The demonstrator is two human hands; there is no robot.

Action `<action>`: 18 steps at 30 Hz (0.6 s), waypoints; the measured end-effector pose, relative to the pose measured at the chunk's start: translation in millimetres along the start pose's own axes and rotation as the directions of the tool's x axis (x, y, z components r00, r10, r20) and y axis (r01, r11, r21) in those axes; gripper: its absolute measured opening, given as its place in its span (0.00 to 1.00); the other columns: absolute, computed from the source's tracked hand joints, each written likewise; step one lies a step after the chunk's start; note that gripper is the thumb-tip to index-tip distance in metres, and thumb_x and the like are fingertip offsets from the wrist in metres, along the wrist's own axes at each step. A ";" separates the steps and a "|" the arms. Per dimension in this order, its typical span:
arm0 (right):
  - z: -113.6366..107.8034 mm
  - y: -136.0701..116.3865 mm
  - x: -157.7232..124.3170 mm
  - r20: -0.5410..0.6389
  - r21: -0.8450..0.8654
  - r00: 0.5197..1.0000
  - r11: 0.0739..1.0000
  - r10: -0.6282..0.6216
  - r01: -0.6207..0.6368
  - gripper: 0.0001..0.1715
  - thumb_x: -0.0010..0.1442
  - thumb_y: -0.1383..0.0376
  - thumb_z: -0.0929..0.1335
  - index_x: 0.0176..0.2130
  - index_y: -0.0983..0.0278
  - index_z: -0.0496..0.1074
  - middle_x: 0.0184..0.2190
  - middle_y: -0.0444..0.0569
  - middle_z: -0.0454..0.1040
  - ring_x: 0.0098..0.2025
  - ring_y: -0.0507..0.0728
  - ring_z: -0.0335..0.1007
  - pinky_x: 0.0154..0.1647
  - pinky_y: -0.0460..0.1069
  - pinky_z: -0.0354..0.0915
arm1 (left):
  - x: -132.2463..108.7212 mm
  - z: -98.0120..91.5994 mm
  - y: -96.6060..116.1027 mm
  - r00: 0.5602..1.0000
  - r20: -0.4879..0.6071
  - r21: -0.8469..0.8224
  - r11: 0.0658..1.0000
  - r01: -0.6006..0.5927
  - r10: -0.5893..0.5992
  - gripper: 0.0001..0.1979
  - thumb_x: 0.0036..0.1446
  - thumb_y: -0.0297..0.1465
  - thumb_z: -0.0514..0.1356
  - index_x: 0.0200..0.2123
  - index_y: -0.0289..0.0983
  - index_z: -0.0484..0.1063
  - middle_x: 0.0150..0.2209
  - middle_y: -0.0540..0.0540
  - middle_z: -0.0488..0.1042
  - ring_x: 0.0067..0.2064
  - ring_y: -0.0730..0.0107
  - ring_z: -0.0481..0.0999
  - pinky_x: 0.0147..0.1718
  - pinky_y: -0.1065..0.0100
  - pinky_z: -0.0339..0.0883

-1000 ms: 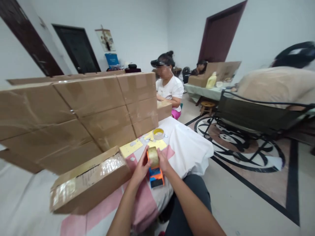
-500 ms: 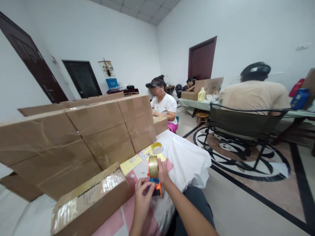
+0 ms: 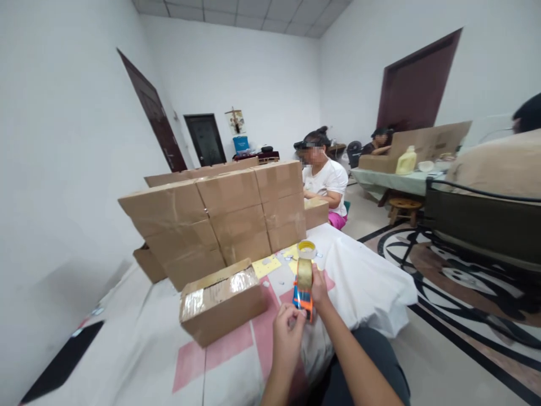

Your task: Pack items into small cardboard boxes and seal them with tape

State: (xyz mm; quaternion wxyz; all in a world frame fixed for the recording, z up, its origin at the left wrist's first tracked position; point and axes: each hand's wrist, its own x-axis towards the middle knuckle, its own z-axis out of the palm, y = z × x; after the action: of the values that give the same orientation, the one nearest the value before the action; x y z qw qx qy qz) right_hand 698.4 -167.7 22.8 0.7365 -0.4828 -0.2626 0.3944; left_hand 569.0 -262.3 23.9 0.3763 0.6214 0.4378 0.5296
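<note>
My right hand point(image 3: 320, 290) is closed round the side of an orange and blue tape dispenser point(image 3: 303, 299), which carries a roll of brownish clear tape point(image 3: 305, 274). At the dispenser's lower end, my left hand point(image 3: 288, 327) pinches the loose end of the tape between thumb and fingers; a shiny strip shows just above the fingertips. Beyond the dispenser, another tape roll point(image 3: 306, 250) with a yellow core lies on the table. Left of my hands sits a long cardboard box point(image 3: 228, 316) with shiny tape across its top.
Stacked cardboard boxes point(image 3: 236, 220) form a wall across the cloth-covered table point(image 3: 139, 361). A dark flat panel point(image 3: 63, 361) lies at the far left. A person in a white shirt point(image 3: 329, 180) sits behind the boxes. Another person's chair point(image 3: 477, 225) is at the right.
The view has swung left, so the boxes and hands appear further right. My right hand still holds the dispenser, and my left hand stays at its lower end.
</note>
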 end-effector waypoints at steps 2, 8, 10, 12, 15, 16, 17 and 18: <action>0.5 -4.4 0.8 -0.056 -0.019 0.998 0.999 -0.029 0.028 0.27 0.57 0.44 0.71 0.22 0.60 0.65 0.20 0.39 0.65 0.26 0.52 0.62 0.30 0.47 0.62 | -4.6 -1.4 -0.6 1.000 0.009 0.006 1.000 0.023 -0.023 0.19 0.60 0.44 0.60 0.22 0.37 0.69 0.28 0.48 0.68 0.33 0.67 0.69 0.33 0.69 0.60; 5.1 -10.5 1.8 -0.055 0.112 0.997 0.993 0.051 -0.045 0.25 0.57 0.44 0.69 0.26 0.61 0.67 0.20 0.38 0.69 0.23 0.52 0.65 0.26 0.47 0.65 | -16.8 -1.5 -16.6 0.995 -0.039 0.040 0.995 0.091 -0.090 0.18 0.60 0.41 0.59 0.21 0.38 0.65 0.26 0.49 0.66 0.31 0.67 0.67 0.31 0.68 0.58; 7.5 -12.5 1.8 -0.021 0.238 0.992 0.964 0.126 -0.118 0.24 0.56 0.45 0.69 0.26 0.61 0.67 0.20 0.39 0.70 0.22 0.52 0.67 0.24 0.47 0.65 | -17.1 -0.1 -21.4 0.994 -0.060 0.050 0.994 0.099 -0.096 0.18 0.59 0.40 0.59 0.20 0.38 0.63 0.25 0.49 0.64 0.30 0.67 0.66 0.31 0.68 0.58; 9.6 -14.9 1.2 0.018 0.323 0.980 0.927 0.198 -0.193 0.22 0.56 0.46 0.69 0.27 0.61 0.68 0.19 0.39 0.72 0.20 0.52 0.69 0.23 0.47 0.67 | -16.6 1.4 -24.3 0.993 -0.067 0.050 0.994 0.098 -0.094 0.18 0.59 0.41 0.59 0.21 0.38 0.64 0.25 0.49 0.65 0.30 0.67 0.67 0.32 0.67 0.58; 11.2 -18.6 -1.0 0.039 0.357 0.966 0.900 0.254 -0.251 0.21 0.57 0.48 0.70 0.28 0.62 0.68 0.19 0.40 0.74 0.19 0.53 0.70 0.22 0.46 0.68 | -16.8 2.5 -25.0 0.994 -0.059 0.039 0.995 0.091 -0.088 0.18 0.61 0.42 0.58 0.23 0.38 0.66 0.28 0.47 0.68 0.33 0.65 0.70 0.34 0.67 0.61; 11.1 -19.9 -2.1 0.049 0.357 0.965 0.898 0.259 -0.259 0.20 0.57 0.49 0.70 0.28 0.62 0.69 0.20 0.40 0.74 0.19 0.53 0.70 0.22 0.46 0.68 | -17.2 2.2 -24.5 0.995 -0.051 0.038 0.995 0.087 -0.085 0.18 0.61 0.43 0.58 0.24 0.38 0.67 0.29 0.47 0.69 0.33 0.65 0.70 0.35 0.67 0.62; 10.8 -21.1 -3.3 0.065 0.352 0.962 0.896 0.264 -0.270 0.19 0.58 0.49 0.70 0.29 0.62 0.69 0.20 0.40 0.74 0.19 0.53 0.70 0.22 0.46 0.68 | -17.8 1.4 -23.9 0.996 -0.036 0.041 0.996 0.082 -0.080 0.19 0.62 0.43 0.58 0.24 0.38 0.68 0.30 0.47 0.69 0.34 0.65 0.70 0.35 0.67 0.62; 10.3 -22.2 -4.6 0.086 0.341 0.955 0.892 0.284 -0.296 0.19 0.58 0.49 0.70 0.30 0.62 0.70 0.20 0.41 0.74 0.19 0.53 0.70 0.21 0.47 0.68 | -18.4 0.2 -23.2 0.997 -0.015 0.049 0.996 0.072 -0.071 0.19 0.62 0.44 0.58 0.25 0.38 0.68 0.30 0.47 0.69 0.34 0.65 0.70 0.35 0.67 0.62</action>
State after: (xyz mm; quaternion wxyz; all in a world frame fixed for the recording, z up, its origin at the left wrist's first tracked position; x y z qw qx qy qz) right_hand 695.2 -171.3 47.2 0.7390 -0.3707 -0.1257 0.5483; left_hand 564.9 -271.9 -3.8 0.3766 0.6112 0.4752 0.5087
